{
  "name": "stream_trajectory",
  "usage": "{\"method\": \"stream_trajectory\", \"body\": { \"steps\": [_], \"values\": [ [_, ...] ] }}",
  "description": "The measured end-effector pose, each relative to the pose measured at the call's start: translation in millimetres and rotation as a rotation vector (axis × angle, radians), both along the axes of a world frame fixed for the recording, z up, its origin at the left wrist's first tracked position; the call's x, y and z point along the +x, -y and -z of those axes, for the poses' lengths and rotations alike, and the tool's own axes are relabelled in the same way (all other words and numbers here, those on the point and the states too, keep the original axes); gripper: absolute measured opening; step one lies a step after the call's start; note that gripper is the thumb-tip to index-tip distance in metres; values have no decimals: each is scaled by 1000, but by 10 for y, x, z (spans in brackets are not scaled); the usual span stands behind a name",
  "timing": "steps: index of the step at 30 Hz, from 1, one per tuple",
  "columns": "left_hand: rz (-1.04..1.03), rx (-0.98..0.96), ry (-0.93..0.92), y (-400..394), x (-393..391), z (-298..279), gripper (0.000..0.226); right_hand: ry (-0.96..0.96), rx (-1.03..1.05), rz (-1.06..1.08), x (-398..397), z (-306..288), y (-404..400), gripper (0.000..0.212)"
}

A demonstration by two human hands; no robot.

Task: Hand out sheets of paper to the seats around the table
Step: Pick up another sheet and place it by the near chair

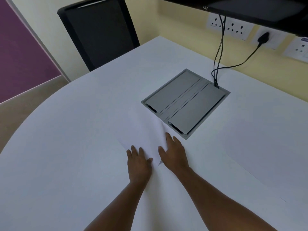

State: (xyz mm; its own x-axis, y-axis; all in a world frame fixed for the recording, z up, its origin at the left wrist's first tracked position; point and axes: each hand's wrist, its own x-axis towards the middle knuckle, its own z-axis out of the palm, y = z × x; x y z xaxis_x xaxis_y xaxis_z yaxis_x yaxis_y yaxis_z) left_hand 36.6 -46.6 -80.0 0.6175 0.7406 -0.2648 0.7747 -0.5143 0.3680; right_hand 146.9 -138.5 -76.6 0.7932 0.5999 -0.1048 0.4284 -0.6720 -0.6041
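Note:
White sheets of paper (141, 129) lie on the white table (66, 147), hard to tell apart from its surface. My left hand (138, 162) rests flat on the paper with fingers spread. Beside it, my right hand (174, 152) also lies flat, fingers apart, on a sheet whose edge covers a corner of the grey cable box. Another sheet (260, 147) lies at the right side of the table. A black chair (98, 32) stands at the table's far left edge.
A grey cable box (186, 102) with two lids is sunk into the table's middle. Black cables (220, 52) run from it up to a wall-mounted screen (250, 7) and wall sockets (236, 29). The table's rounded edge curves along the left.

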Motion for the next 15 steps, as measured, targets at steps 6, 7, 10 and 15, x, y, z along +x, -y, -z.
{"method": "stream_trajectory", "body": {
  "steps": [6,7,10,15],
  "values": [
    [-5,6,32,19,-19,2,58,-499,525,598,-160,-170,-108,79],
    [-4,3,32,21,-20,7,58,-550,555,674,-189,-170,-127,81],
    [-18,-7,30,20,-20,29,60,-673,555,786,-259,-124,-161,77],
    [-19,-46,38,0,-53,62,69,-542,309,526,-343,-98,-106,12]
  ]
}}
